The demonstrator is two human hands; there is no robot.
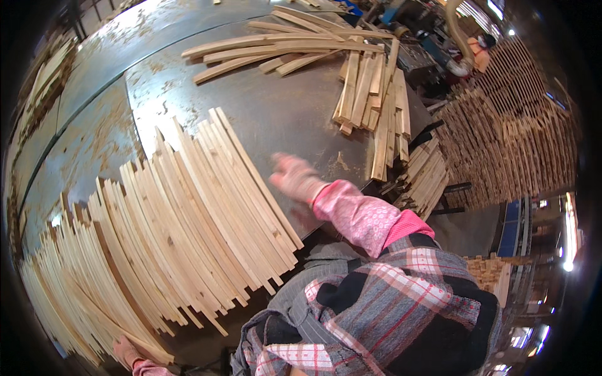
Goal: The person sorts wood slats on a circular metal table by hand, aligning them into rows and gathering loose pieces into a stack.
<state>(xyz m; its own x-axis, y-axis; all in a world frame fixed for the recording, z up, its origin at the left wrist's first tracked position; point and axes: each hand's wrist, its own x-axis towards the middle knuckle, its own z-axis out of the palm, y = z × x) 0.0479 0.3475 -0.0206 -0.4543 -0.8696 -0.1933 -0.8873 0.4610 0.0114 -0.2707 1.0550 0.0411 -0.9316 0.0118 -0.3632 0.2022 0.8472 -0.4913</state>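
Observation:
A wide row of pale wooden strips (182, 213) lies side by side on the metal table, from its near edge to the left. At the lower left, my left hand (127, 352) is at the near ends of the strips, its fingers closed on a slanted wooden strip (150, 351) that crosses the others. My right hand (296, 178), slightly blurred, is over the bare metal to the right of the row. Its fingers look apart, with nothing held. A pink patterned sleeve covers that forearm.
On the far side of the metal table (251, 113) lies a loose pile of wooden strips (370, 88), some overhanging the right edge. Sawdust marks the tabletop. Large stacks of wood (501, 138) stand at the right. Another person (481, 53) is at the far right, near a hose.

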